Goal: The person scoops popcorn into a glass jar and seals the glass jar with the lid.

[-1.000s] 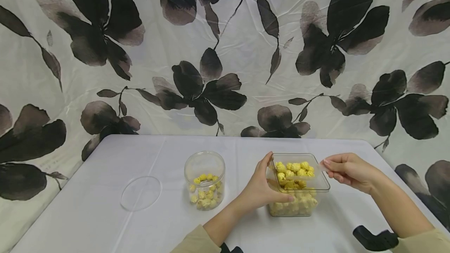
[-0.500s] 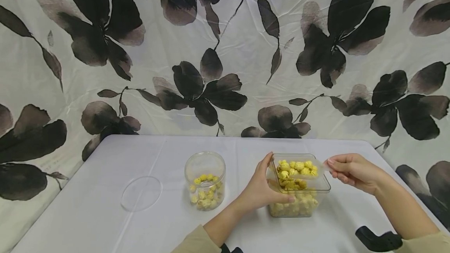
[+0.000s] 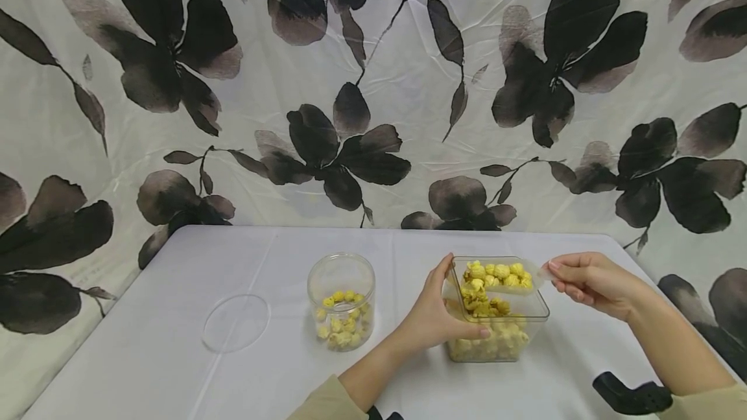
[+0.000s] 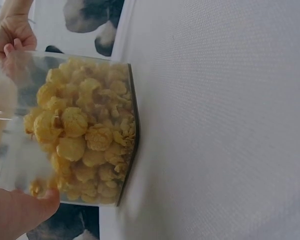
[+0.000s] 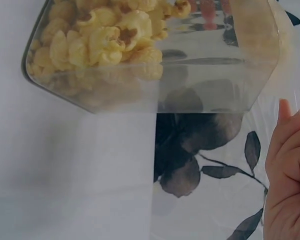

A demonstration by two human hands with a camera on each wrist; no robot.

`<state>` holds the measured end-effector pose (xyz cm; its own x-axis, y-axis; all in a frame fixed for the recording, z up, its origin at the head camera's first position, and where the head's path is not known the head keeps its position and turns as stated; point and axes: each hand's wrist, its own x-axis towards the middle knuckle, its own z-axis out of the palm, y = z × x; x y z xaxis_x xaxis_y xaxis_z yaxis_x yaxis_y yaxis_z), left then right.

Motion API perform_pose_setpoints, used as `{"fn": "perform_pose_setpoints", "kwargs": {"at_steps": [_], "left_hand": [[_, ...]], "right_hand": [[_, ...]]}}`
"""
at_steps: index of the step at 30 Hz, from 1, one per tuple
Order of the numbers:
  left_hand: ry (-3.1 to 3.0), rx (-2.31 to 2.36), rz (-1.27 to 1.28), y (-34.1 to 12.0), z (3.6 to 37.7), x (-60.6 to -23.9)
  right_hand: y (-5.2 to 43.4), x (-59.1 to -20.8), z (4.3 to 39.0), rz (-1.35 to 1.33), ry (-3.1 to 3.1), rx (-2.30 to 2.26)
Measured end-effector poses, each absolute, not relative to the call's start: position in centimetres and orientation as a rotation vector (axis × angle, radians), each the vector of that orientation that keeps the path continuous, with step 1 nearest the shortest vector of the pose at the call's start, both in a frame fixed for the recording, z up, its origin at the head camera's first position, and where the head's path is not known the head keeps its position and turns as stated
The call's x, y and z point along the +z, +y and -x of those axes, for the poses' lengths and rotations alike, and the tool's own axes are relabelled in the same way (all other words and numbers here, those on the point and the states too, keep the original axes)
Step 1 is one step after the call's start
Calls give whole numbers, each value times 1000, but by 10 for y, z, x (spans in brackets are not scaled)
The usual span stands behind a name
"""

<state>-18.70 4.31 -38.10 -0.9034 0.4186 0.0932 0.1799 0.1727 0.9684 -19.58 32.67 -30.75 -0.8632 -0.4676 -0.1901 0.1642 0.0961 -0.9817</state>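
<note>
A square clear container (image 3: 528,308) of yellow popcorn (image 4: 85,145) stands on the white table (image 3: 175,368). My left hand (image 3: 432,317) grips its left side, thumb (image 4: 17,212) on the near wall. My right hand (image 3: 583,280) pinches the handle of a clear scoop (image 3: 503,277), which is heaped with popcorn and held level just above the container's far rim. In the right wrist view, popcorn (image 5: 110,35) shows through clear plastic, with my right fingers (image 5: 290,175) at the lower right.
A round clear jar (image 3: 341,300), partly filled with popcorn, stands open left of the container. Its clear lid (image 3: 235,321) lies flat further left. A black object (image 3: 633,397) sits at the table's near right edge. A flowered cloth hangs behind.
The scoop has come up out of the container's popcorn with a load and now sits a little higher. My left hand has kept its hold.
</note>
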Motion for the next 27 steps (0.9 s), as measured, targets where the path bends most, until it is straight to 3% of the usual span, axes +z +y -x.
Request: {"fn": "perform_pose_setpoints", "kwargs": {"at_steps": [27], "left_hand": [[2186, 1888, -609, 34, 183, -380]], "right_hand": [[330, -297, 198, 320, 1845, -1878]]}}
